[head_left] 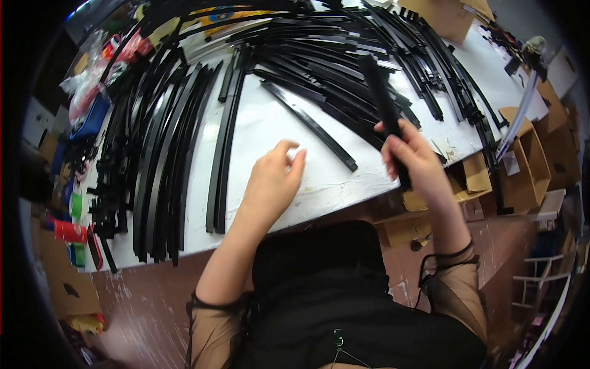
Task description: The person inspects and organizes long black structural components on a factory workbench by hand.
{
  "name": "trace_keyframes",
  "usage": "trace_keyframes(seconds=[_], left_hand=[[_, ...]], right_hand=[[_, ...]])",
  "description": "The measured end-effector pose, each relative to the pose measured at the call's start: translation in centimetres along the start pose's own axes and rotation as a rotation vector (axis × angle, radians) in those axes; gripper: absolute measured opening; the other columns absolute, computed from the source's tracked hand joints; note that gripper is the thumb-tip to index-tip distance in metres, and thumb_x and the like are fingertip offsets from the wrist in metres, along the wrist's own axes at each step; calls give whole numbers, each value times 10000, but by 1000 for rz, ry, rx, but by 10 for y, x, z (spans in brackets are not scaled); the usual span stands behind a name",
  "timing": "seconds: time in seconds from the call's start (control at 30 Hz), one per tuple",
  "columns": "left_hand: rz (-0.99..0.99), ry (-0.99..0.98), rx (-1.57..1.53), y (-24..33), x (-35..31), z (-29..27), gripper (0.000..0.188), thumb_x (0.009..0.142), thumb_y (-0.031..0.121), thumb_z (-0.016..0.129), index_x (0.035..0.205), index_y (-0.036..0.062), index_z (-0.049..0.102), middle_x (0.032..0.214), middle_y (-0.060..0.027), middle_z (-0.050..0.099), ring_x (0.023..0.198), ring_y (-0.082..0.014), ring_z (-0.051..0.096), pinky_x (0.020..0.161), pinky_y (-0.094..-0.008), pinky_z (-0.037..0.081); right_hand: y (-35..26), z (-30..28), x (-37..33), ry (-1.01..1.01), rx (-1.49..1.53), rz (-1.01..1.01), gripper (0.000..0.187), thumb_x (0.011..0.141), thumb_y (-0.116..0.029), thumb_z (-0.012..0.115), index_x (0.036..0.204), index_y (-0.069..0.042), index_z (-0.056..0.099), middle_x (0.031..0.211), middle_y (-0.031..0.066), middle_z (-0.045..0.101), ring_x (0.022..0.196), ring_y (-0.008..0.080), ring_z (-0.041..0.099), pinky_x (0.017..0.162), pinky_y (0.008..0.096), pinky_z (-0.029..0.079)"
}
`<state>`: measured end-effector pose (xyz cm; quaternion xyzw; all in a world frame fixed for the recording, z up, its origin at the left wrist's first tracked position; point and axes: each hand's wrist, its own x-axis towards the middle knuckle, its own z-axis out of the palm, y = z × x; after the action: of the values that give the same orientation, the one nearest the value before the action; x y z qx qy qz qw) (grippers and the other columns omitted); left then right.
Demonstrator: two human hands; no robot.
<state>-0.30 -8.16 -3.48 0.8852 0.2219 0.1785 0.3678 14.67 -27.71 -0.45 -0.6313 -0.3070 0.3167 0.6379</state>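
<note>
My right hand [410, 157] is closed round the lower end of a long black strip [379, 92], which points up and away over the right part of the table. Its fingers are a little blurred. My left hand [278, 169] hangs above the white table [270, 209] with nothing in it, thumb and forefinger curved and apart. Between the two hands a single black strip [313, 129] lies slantwise on the tabletop. Left of my left hand a pair of long black strips [224, 160] lies side by side, running away from me.
Bundles of black strips [161, 160] cover the table's left side, and a fanned pile [326, 80] fills the back. More strips [424, 55] lie at the far right. Cardboard boxes [525, 150] stand beyond the right edge. A blue bin [92, 117] and red tape roll [70, 232] sit at left.
</note>
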Motion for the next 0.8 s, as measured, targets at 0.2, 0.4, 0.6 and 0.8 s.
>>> trace_keyframes(seconds=[0.2,0.4,0.6,0.8], left_hand=[[-97,60,446,-1,68,28,428,862,357,517,949,-52,605,860,-214,650,837,-357,637,795,-419,486],[-266,54,285,-15,82,25,354,834,248,481,917,-74,604,882,-261,640,871,-359,639,825,-407,489],[-183,278,-221,-31,57,1,156,918,153,430,894,0,439,659,-121,598,468,-152,562,419,-275,440],[2,657,-393,-30,24,-44,362,987,257,383,992,-21,616,569,58,372,504,-41,331,454,-224,280]], right_hand=[[43,56,-18,-141,313,31,288,978,-165,383,1221,-18,428,792,30,554,589,41,473,535,169,403],[60,76,-29,-120,296,46,288,978,-179,377,1214,-25,439,780,27,541,590,51,464,529,178,395],[71,74,-30,-127,366,63,292,979,-188,379,1212,-22,436,773,35,547,585,56,472,527,184,402],[71,93,-39,-200,320,87,292,994,-205,358,1235,-50,418,743,61,561,488,67,482,473,174,404]])
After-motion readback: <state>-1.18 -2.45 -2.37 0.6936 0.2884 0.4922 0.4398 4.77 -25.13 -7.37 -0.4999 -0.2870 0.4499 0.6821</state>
